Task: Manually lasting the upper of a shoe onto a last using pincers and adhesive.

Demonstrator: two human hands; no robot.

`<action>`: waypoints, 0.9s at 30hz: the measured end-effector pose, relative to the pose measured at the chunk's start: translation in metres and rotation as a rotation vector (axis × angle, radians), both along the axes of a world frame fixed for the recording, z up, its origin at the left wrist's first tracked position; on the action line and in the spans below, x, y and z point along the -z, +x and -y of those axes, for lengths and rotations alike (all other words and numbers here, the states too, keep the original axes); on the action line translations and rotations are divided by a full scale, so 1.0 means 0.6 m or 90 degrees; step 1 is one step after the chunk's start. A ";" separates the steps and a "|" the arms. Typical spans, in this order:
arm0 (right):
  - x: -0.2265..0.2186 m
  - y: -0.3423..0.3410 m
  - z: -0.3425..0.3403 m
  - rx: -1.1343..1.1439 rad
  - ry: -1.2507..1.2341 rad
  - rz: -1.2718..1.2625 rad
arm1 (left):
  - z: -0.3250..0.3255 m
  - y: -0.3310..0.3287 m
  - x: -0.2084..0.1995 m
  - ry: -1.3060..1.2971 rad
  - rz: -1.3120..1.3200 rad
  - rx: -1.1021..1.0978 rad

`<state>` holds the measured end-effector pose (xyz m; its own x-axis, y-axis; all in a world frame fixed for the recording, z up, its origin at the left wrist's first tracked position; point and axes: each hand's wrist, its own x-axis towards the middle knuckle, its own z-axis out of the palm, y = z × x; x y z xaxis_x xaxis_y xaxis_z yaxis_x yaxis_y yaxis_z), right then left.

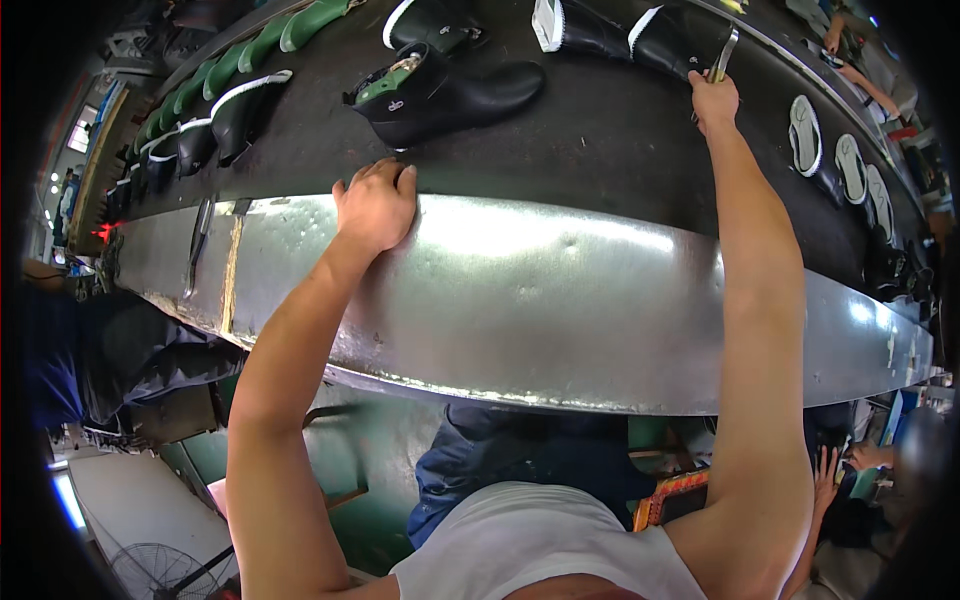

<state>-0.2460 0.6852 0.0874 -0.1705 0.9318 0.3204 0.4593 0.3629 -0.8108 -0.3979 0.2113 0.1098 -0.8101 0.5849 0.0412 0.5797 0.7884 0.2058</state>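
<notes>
My left hand (375,205) rests where the metal ledge meets the dark belt (590,150), fingers loosely spread and holding nothing. Just beyond it, a black ankle boot (440,100) lies on its side, its toe to the right and a green form showing in its opening. My right hand (714,102) reaches far out over the belt, closed round a hand tool (731,50) with a curved, shiny metal end. Beside that hand lies a black boot (668,42) with a white rim. Another white-rimmed black boot (592,32) is to its left.
A metal ledge (540,310) runs along the front; a second tool (199,245) lies on its left part. Black boots (240,115) and green boot forms (262,45) line the far left. Pale-soled shoes (805,135) lie at right. Other people's hands (868,90) work beyond the belt.
</notes>
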 end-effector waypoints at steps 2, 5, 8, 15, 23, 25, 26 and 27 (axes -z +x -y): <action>-0.016 0.015 0.026 -0.055 -0.035 -0.021 | -0.001 0.001 -0.002 -0.006 0.022 -0.009; -0.066 0.064 0.073 -0.142 -0.042 -0.047 | -0.006 -0.002 -0.006 -0.032 0.039 -0.028; -0.134 0.136 0.148 -0.270 -0.172 -0.150 | -0.013 0.000 -0.023 -0.069 0.074 -0.041; -0.253 0.334 0.455 -0.513 -0.453 -0.422 | 0.019 0.062 0.015 0.424 0.143 0.016; -0.190 0.546 0.649 -0.764 -0.499 -0.404 | 0.254 0.368 0.023 0.867 0.978 0.142; -0.157 0.570 0.670 -0.731 -0.568 -0.401 | 0.328 0.418 0.078 0.843 0.927 0.231; -0.136 0.578 0.676 -0.700 -0.635 -0.396 | 0.358 0.447 0.088 0.847 0.903 0.288; -0.109 0.586 0.678 -0.656 -0.673 -0.392 | 0.396 0.465 0.110 0.770 0.931 0.257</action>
